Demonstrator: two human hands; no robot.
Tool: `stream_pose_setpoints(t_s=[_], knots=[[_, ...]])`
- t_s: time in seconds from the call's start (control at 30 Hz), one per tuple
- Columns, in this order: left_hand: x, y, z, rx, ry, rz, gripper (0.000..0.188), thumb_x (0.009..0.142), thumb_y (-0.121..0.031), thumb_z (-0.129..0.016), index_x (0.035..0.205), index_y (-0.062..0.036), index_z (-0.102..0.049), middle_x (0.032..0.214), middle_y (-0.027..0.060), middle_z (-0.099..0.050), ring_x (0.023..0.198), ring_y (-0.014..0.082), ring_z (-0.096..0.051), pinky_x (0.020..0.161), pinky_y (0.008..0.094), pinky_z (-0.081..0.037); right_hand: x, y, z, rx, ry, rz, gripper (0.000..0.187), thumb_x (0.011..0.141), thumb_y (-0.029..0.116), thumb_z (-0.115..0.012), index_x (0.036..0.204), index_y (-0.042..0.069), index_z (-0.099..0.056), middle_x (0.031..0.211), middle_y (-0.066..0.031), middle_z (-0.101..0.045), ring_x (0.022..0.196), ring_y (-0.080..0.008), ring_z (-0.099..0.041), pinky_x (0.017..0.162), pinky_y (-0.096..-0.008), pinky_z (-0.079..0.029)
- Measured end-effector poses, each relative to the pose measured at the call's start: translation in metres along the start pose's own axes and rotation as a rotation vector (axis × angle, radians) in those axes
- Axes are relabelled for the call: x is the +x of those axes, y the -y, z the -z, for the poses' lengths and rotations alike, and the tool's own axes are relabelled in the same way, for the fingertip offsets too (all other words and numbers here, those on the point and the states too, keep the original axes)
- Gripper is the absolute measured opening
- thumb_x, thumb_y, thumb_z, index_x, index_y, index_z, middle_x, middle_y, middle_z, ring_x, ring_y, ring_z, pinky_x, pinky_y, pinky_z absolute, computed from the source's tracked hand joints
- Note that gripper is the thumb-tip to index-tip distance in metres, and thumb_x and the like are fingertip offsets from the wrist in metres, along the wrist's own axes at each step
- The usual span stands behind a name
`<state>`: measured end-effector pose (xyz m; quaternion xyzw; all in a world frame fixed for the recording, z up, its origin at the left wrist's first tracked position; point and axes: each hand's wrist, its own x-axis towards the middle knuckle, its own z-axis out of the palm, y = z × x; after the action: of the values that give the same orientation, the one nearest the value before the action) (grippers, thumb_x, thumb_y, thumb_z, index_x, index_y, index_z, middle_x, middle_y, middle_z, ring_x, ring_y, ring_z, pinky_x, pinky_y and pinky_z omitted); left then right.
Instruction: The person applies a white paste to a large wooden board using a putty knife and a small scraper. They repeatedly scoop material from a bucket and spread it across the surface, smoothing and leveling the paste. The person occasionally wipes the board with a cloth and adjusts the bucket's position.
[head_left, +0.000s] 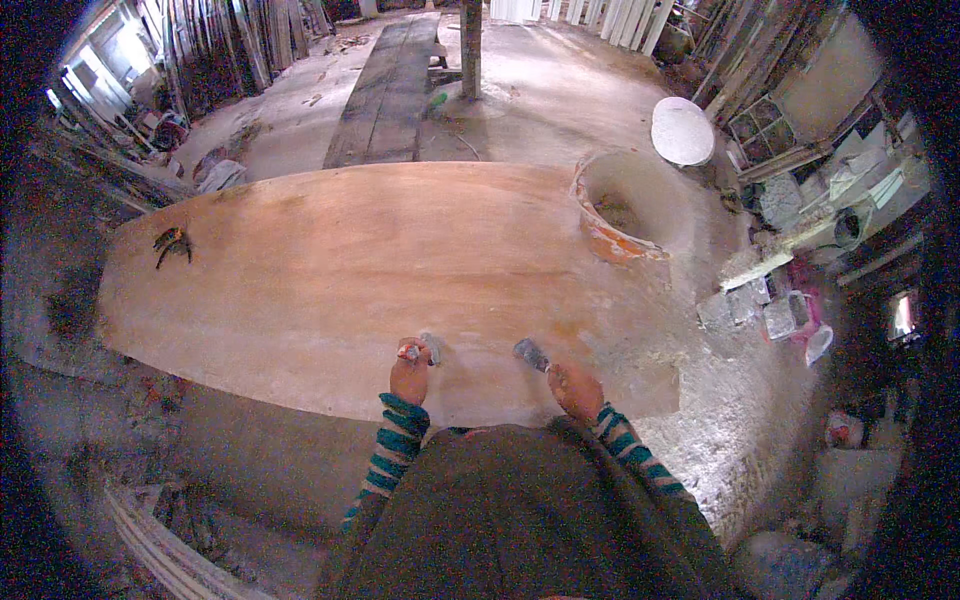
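My right hand is closed round the handle of a putty knife, whose grey, coated blade points up and to the left just over the wooden tabletop. To its left, my left hand is closed on a small tool, partly hidden by the fingers. A pale grey end and a reddish-white bit show; its exact kind is unclear. Both hands are near the front edge of the board, apart from each other. Pale smears cover the wood.
An orange bucket, crusted with pale material, stands at the board's far right. Black-and-orange pliers lie at the left end. Beyond are a dark plank, a post and a white round thing. Small containers sit at right.
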<state>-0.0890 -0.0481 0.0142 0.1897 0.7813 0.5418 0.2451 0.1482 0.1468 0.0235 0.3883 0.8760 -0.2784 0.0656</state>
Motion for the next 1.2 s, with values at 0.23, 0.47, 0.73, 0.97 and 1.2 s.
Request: stream_pose_setpoints(t_s=[0.23, 0.47, 0.73, 0.97, 1.2], knots=[[0.004, 0.012, 0.006, -0.026, 0.002, -0.170, 0.013, 0.088, -0.018, -0.050, 0.094, -0.0089, -0.044, 0.071, 0.0056, -0.055, 0.069, 0.0163, -0.056, 0.067, 0.0292, -0.045, 0.015, 0.030, -0.016, 0.068, -0.132, 0.080, 0.028, 0.083, 0.032, -0.051, 0.100, 0.010, -0.056, 0.084, -0.0166, -0.062, 0.077, -0.0369, -0.059, 0.065, -0.0449, -0.048], [0.000, 0.016, 0.005, -0.202, 0.089, -0.004, 0.006, 0.087, -0.007, -0.050, 0.092, -0.0066, -0.047, 0.084, 0.0044, -0.053, 0.079, 0.0156, -0.056, 0.072, 0.0300, -0.046, 0.013, 0.044, -0.012, 0.034, -0.160, 0.042, 0.026, 0.084, 0.032, -0.050, 0.096, 0.010, -0.056, 0.084, -0.0174, -0.062, 0.076, -0.0382, -0.059, 0.064, -0.0470, -0.046], [0.007, 0.024, 0.005, -0.109, 0.143, -0.031, 0.010, 0.090, -0.014, -0.048, 0.097, -0.0105, -0.041, 0.074, 0.0037, -0.051, 0.069, 0.0142, -0.052, 0.064, 0.0272, -0.043, 0.035, 0.073, -0.001, 0.000, -0.140, 0.000, 0.025, 0.084, 0.031, -0.051, 0.093, 0.009, -0.057, 0.083, -0.0184, -0.062, 0.078, -0.0384, -0.058, 0.065, -0.0471, -0.046], [0.017, 0.006, 0.005, 0.117, 0.131, -0.258, 0.013, 0.090, -0.019, -0.048, 0.098, -0.0118, -0.041, 0.071, 0.0078, -0.052, 0.064, 0.0208, -0.055, 0.058, 0.0335, -0.044, 0.046, 0.083, -0.012, 0.089, -0.202, 0.032, 0.026, 0.082, 0.031, -0.050, 0.096, 0.011, -0.058, 0.083, -0.0174, -0.062, 0.078, -0.0374, -0.059, 0.066, -0.0468, -0.047], [0.050, -0.020, -0.016, 0.204, 0.121, -0.305, 0.014, 0.087, -0.018, -0.049, 0.099, -0.0118, -0.043, 0.076, 0.0147, -0.056, 0.068, 0.0323, -0.059, 0.057, 0.0393, -0.045, -0.002, 0.060, -0.003, 0.121, -0.074, -0.058, 0.029, 0.082, 0.033, -0.051, 0.101, 0.012, -0.057, 0.083, -0.0177, -0.062, 0.078, -0.0366, -0.059, 0.065, -0.0457, -0.047]])
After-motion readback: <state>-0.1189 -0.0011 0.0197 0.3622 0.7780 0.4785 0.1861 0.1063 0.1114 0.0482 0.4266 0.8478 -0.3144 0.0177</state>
